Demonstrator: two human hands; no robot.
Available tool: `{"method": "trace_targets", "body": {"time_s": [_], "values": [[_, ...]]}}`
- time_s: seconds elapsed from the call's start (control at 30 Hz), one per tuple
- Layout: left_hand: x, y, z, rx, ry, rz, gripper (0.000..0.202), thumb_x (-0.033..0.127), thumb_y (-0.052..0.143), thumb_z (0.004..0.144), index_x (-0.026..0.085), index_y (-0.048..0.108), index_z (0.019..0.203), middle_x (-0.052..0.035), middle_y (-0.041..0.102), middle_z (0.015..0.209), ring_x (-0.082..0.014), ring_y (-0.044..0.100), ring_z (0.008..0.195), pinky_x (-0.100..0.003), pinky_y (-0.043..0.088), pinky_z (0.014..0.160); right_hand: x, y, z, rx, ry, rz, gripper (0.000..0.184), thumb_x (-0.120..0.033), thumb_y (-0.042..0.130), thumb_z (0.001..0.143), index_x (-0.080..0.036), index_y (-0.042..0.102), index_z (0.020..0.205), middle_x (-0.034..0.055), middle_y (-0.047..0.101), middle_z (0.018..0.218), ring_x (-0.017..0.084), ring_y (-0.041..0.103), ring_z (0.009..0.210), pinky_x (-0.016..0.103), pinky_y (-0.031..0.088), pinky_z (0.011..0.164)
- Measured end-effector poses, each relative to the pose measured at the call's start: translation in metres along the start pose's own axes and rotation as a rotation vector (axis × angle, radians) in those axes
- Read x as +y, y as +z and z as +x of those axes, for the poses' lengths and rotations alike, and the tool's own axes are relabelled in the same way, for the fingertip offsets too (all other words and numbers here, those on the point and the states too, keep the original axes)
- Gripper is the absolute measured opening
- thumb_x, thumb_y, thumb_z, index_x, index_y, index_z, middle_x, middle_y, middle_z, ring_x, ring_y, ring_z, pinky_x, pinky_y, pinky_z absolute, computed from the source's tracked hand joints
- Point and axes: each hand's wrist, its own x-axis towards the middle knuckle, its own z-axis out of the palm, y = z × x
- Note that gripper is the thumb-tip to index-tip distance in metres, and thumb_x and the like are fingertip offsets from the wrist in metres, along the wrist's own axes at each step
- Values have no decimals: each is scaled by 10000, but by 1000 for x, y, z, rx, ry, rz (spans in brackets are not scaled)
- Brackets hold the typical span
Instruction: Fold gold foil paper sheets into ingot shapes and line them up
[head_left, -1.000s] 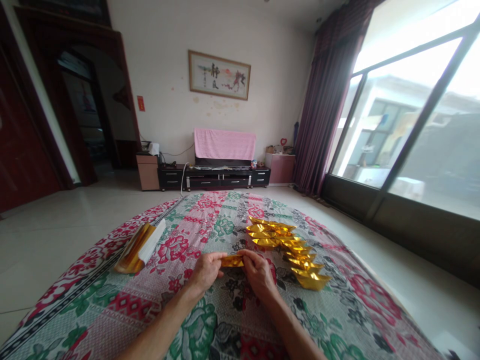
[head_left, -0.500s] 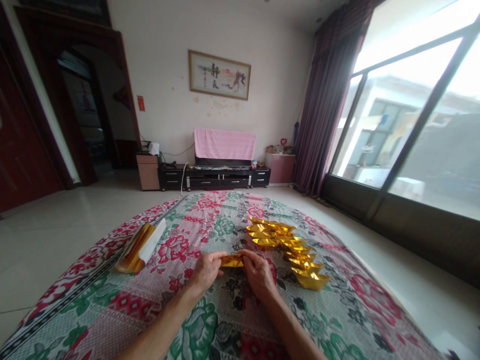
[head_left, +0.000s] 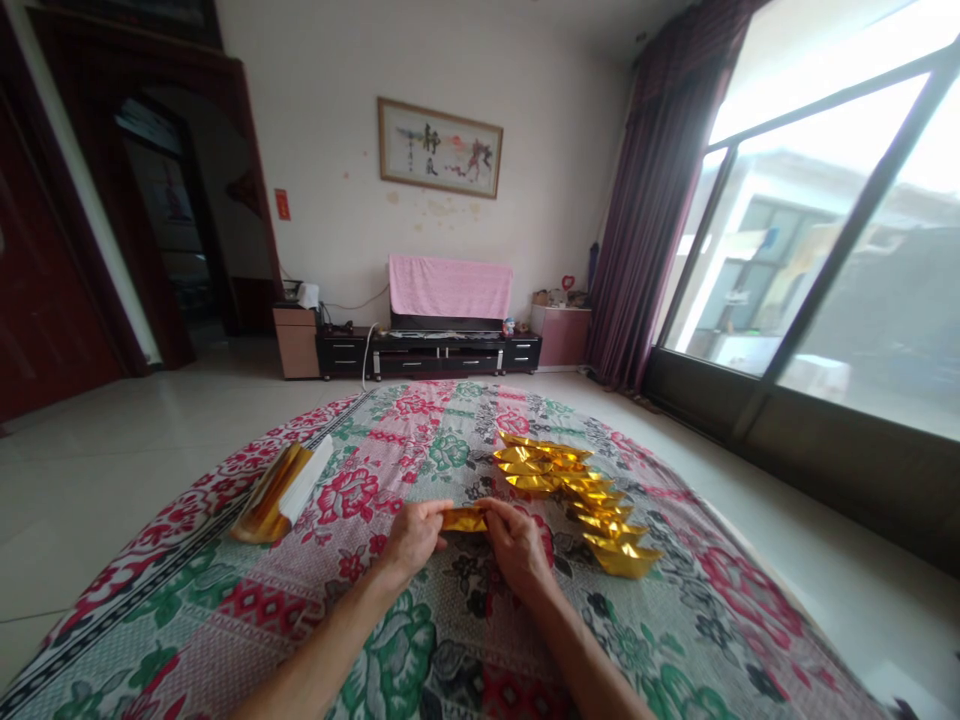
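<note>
A strip of folded gold foil paper [head_left: 465,520] is stretched between my two hands, just above the cloth. My left hand [head_left: 415,535] pinches its left end, thumb and fingers pressed together. Its right end is gripped by my right hand [head_left: 516,540] in the same way. To the right of my hands, several folded gold paper ingots [head_left: 622,553] stand in a slanting row, with more of them [head_left: 536,465] grouped farther back. On the left lies a stack of gold paper sheets [head_left: 274,500] in an open white wrapper [head_left: 309,480].
A flowered cloth [head_left: 450,452] in red, green and grey covers the rounded surface under my hands. Beyond it stands a low black cabinet [head_left: 450,362] with a pink towel [head_left: 450,287] draped over what is on top. A large window [head_left: 810,260] is at the right.
</note>
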Motion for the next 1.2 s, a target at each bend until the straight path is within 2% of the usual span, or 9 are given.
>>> {"method": "trace_targets", "body": {"time_s": [0.33,0.63,0.77,1.0,1.2], "values": [[-2,1,1,4,11,27,439,145,410,745,109,613,1133,-63,708,917,-109,614,601,-192,486,555,-2,-1,1,-3,5,-24,380,-358,445,783,-143,701,963,57,699,783,181,613,686,234,437,619],[-1,-1,1,-14,45,63,436,136,408,757,95,601,1146,-81,702,950,-123,634,652,-197,503,575,-3,-1,1,1,0,-1,366,-355,454,778,-145,705,942,51,695,749,171,607,651,223,433,583],[-2,-2,4,8,57,55,431,144,414,757,105,604,1142,-81,684,1028,-125,643,700,-190,510,578,-3,-1,1,-4,-3,-12,356,-354,453,780,-147,704,925,42,688,733,163,596,642,219,420,575],[-1,0,2,-8,91,102,417,142,414,763,121,613,1129,-53,709,954,-95,618,584,-196,516,564,3,0,3,-8,-25,-5,299,-312,451,775,-169,680,905,35,686,788,159,600,685,223,437,623],[-1,2,2,-16,82,45,415,124,403,764,110,615,1120,-69,677,1058,-116,645,711,-190,522,583,4,1,4,-18,-21,11,276,-285,474,754,-171,681,896,39,692,818,168,611,721,231,452,651]]}}
